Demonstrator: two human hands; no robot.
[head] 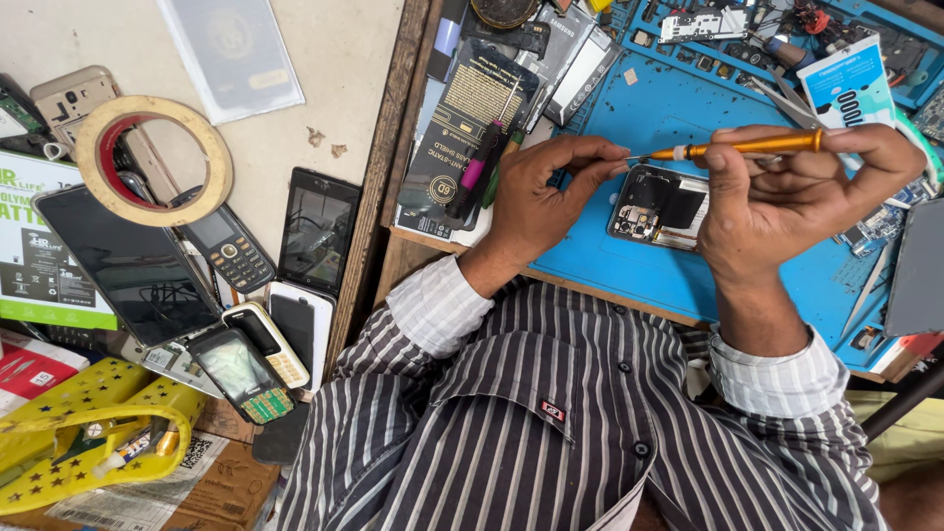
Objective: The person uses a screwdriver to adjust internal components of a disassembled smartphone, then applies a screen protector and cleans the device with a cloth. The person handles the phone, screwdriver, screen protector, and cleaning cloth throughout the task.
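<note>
— Though opened and lying flat on the blue mat (pixel 629 118), looks fragile, that phone (pixel 657 208); best taken by the edges.
— Right hand (pixel 787 187) clenched round the orange screwdriver (pixel 757 147); left hand (pixel 546 192) pinching its tip.

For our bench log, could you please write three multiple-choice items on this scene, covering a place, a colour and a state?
1. Where does the opened phone lie?
A. on the blue work mat
B. inside the tape roll
C. on the yellow tray

2. What colour is the screwdriver handle?
A. green
B. orange-gold
C. white

3. How is the screwdriver held?
A. lying loose
B. left hand only
C. right hand grips the handle, left hand pinches at the tip

Answers: 1 A, blue mat shows around it; 2 B, handle is orange-gold; 3 C, both hands meet it.
</note>
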